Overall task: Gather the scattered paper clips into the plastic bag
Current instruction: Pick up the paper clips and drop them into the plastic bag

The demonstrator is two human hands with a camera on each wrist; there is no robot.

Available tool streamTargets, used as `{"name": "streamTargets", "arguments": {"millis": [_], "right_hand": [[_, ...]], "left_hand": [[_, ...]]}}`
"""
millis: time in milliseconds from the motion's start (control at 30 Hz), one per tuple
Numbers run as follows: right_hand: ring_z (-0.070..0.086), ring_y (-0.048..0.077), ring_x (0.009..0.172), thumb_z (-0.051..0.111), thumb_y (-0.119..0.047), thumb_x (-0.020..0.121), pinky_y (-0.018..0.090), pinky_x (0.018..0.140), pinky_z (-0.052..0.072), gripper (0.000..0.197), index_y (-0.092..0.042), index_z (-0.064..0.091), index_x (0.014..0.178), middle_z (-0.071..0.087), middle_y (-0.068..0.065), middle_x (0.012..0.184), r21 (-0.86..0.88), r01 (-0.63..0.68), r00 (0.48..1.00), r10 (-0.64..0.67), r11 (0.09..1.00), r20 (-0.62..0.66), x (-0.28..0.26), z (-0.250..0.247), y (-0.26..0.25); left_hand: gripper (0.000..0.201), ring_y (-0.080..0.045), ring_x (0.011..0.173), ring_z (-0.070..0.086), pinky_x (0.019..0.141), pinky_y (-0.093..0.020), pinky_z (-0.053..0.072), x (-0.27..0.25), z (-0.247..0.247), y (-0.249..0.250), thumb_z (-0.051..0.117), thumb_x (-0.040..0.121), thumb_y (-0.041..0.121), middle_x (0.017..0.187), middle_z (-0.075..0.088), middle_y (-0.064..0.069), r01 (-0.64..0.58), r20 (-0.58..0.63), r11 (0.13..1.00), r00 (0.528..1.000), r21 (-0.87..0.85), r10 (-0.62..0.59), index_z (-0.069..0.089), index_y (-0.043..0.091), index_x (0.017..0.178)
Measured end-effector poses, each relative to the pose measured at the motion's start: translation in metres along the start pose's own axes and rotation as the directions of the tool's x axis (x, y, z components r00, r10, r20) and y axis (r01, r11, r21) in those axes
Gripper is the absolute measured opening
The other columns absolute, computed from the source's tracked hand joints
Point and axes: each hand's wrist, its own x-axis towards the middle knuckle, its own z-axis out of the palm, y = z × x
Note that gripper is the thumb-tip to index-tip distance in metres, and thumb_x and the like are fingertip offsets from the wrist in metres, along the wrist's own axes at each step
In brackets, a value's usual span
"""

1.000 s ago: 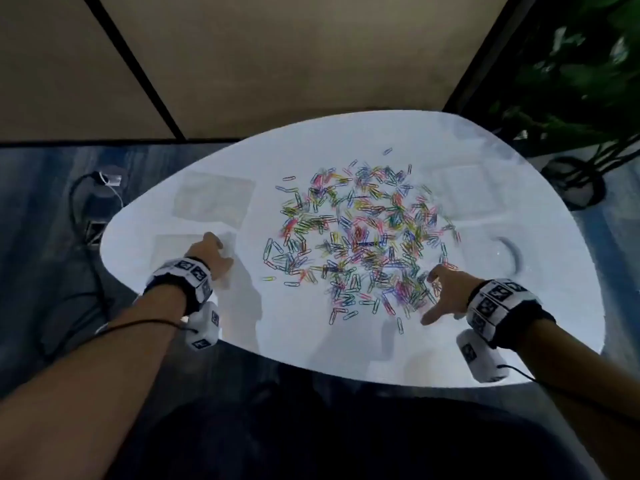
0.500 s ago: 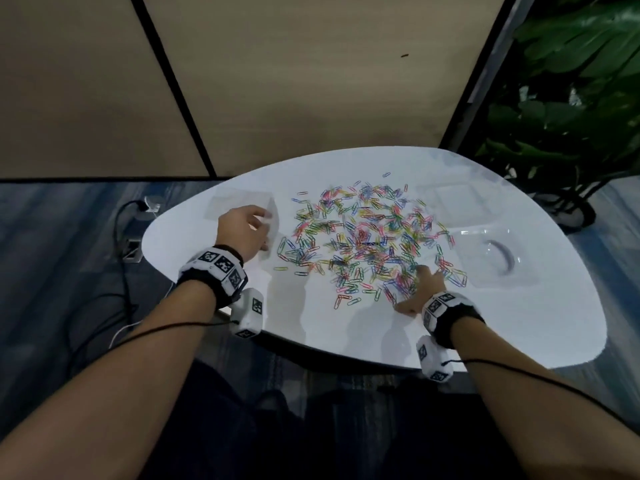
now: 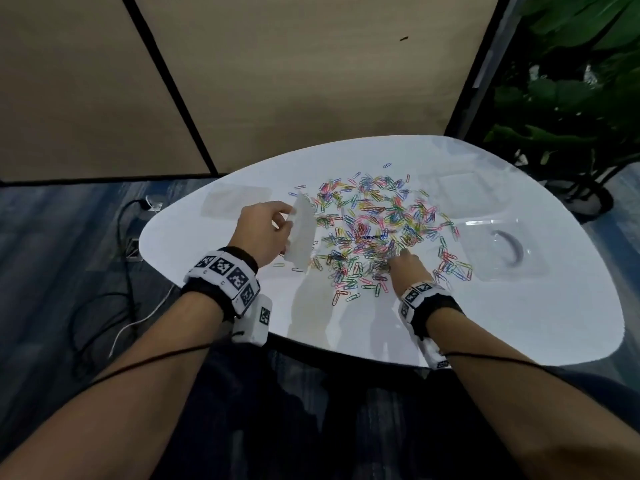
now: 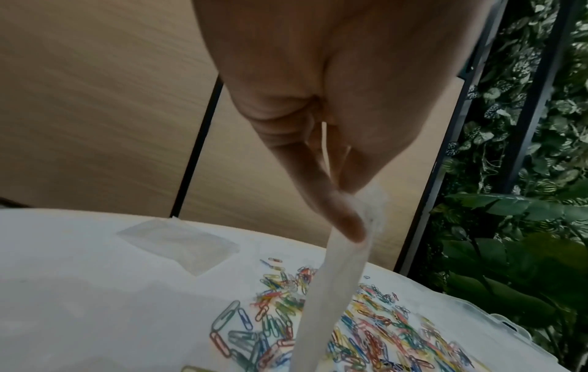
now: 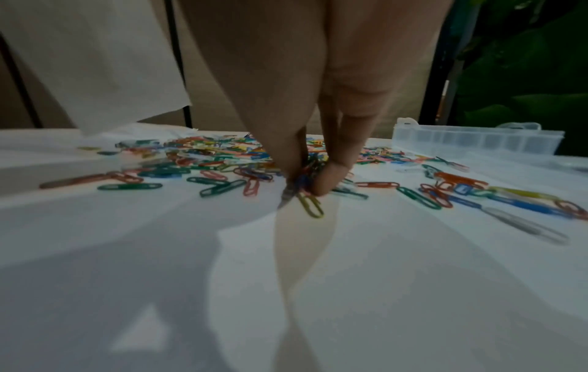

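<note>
Many coloured paper clips (image 3: 374,230) lie scattered over the middle of a white table (image 3: 485,323). My left hand (image 3: 263,230) pinches a clear plastic bag (image 3: 302,233) by its top edge, and the bag (image 4: 321,314) hangs above the left side of the pile. In the right wrist view the bag (image 5: 95,58) shows at upper left. My right hand (image 3: 407,268) is down at the near edge of the pile, thumb and fingers pinching a small bunch of clips (image 5: 307,181) against the tabletop.
A second flat plastic bag (image 3: 235,202) lies at the table's far left, another (image 3: 464,188) at the far right. A clear plastic box (image 3: 502,251) stands right of the clips. A leafy plant (image 3: 571,98) and a wall panel stand behind. Cables run on the floor at left.
My left hand has lifted the bag off the table and carried it right toward the clips. My right hand slid forward into the pile and closed on some clips.
</note>
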Motion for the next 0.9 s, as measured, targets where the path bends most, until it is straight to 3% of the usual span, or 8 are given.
{"name": "streamTargets", "arguments": {"millis": [133, 300, 367, 467, 533, 633, 767, 900], "right_hand": [[0.068, 0.029, 0.092, 0.05, 0.004, 0.09, 0.032, 0.08, 0.056, 0.024, -0.002, 0.071, 0.1, 0.069, 0.017, 0.104, 0.012, -0.016, 1.0, 0.016, 1.0, 0.006, 0.015, -0.015, 0.007], [0.07, 0.011, 0.078, 0.071, -0.019, 0.085, 0.021, 0.077, 0.056, 0.009, -0.021, 0.079, 0.083, 0.074, -0.001, 0.078, 0.393, -0.156, 0.988, 0.151, 0.906, 0.043, 0.024, -0.075, 0.021], [0.067, 0.009, 0.068, 0.076, -0.013, 0.083, 0.019, 0.071, 0.057, 0.003, -0.014, 0.078, 0.085, 0.075, 0.006, 0.083, 0.791, -0.154, 0.981, 0.189, 0.592, 0.049, 0.017, -0.105, 0.013], [0.071, 0.023, 0.082, 0.07, 0.004, 0.084, 0.024, 0.073, 0.061, 0.015, 0.005, 0.072, 0.099, 0.072, 0.024, 0.1, 0.986, -0.094, 0.994, 0.038, -0.139, 0.1, -0.001, -0.144, -0.006], [0.072, 0.02, 0.087, 0.067, 0.004, 0.086, 0.021, 0.075, 0.059, 0.023, 0.007, 0.068, 0.108, 0.073, 0.018, 0.099, 0.944, -0.111, 0.993, -0.077, -0.312, 0.091, -0.012, -0.156, -0.021], [0.073, 0.018, 0.086, 0.065, 0.005, 0.087, 0.023, 0.076, 0.059, 0.025, 0.01, 0.065, 0.111, 0.073, 0.017, 0.098, 0.912, -0.149, 0.986, -0.132, -0.382, 0.106, -0.02, -0.152, -0.04], [0.072, 0.022, 0.084, 0.065, 0.007, 0.087, 0.028, 0.079, 0.061, 0.023, 0.016, 0.064, 0.108, 0.07, 0.023, 0.102, 0.923, -0.181, 0.983, -0.098, -0.339, 0.157, -0.017, -0.138, -0.051], [0.067, 0.026, 0.089, 0.061, 0.012, 0.087, 0.033, 0.086, 0.059, 0.008, 0.006, 0.067, 0.088, 0.067, 0.022, 0.095, 0.961, -0.159, 0.987, -0.025, -0.226, 0.157, -0.011, -0.13, -0.043]], "left_hand": [[0.022, -0.023, 0.057, 0.072, 0.061, -0.041, 0.063, 0.012, 0.005, -0.003, 0.059, 0.094, 0.008, 0.081, 0.066, -0.006, -0.018, 0.045, 0.998, 0.999, -0.061, 0.021, 0.07, 0.012, 0.113], [0.027, -0.018, 0.057, 0.072, 0.068, -0.037, 0.063, 0.031, 0.013, 0.007, 0.059, 0.094, 0.009, 0.084, 0.067, -0.004, -0.063, 0.095, 0.997, 0.993, -0.047, 0.067, 0.068, 0.01, 0.119], [0.027, -0.018, 0.06, 0.072, 0.071, -0.036, 0.063, 0.032, 0.019, 0.009, 0.059, 0.095, 0.01, 0.088, 0.07, -0.007, -0.059, 0.111, 0.997, 0.992, -0.04, 0.063, 0.068, 0.01, 0.12], [0.02, -0.019, 0.068, 0.071, 0.077, -0.034, 0.061, 0.029, 0.028, 0.017, 0.058, 0.095, 0.011, 0.1, 0.072, -0.012, -0.079, 0.149, 0.996, 0.986, 0.042, 0.072, 0.072, 0.01, 0.109], [0.019, -0.018, 0.065, 0.073, 0.073, -0.035, 0.062, 0.026, 0.033, 0.025, 0.056, 0.095, 0.01, 0.098, 0.073, -0.013, -0.088, 0.164, 0.996, 0.983, 0.028, 0.082, 0.072, 0.009, 0.104], [0.023, -0.016, 0.06, 0.072, 0.066, -0.036, 0.063, 0.023, 0.041, 0.038, 0.053, 0.096, 0.005, 0.083, 0.073, -0.009, -0.108, 0.172, 0.994, 0.979, -0.036, 0.112, 0.073, 0.007, 0.106], [0.022, -0.02, 0.06, 0.07, 0.065, -0.039, 0.062, 0.021, 0.049, 0.05, 0.054, 0.094, 0.0, 0.078, 0.071, -0.011, -0.105, 0.153, 0.993, 0.982, -0.062, 0.113, 0.075, 0.005, 0.096], [0.025, -0.026, 0.068, 0.074, 0.076, -0.039, 0.062, 0.022, 0.052, 0.057, 0.05, 0.097, 0.002, 0.08, 0.073, -0.018, -0.073, 0.097, 0.99, 0.992, -0.117, 0.085, 0.071, -0.001, 0.11]]}}
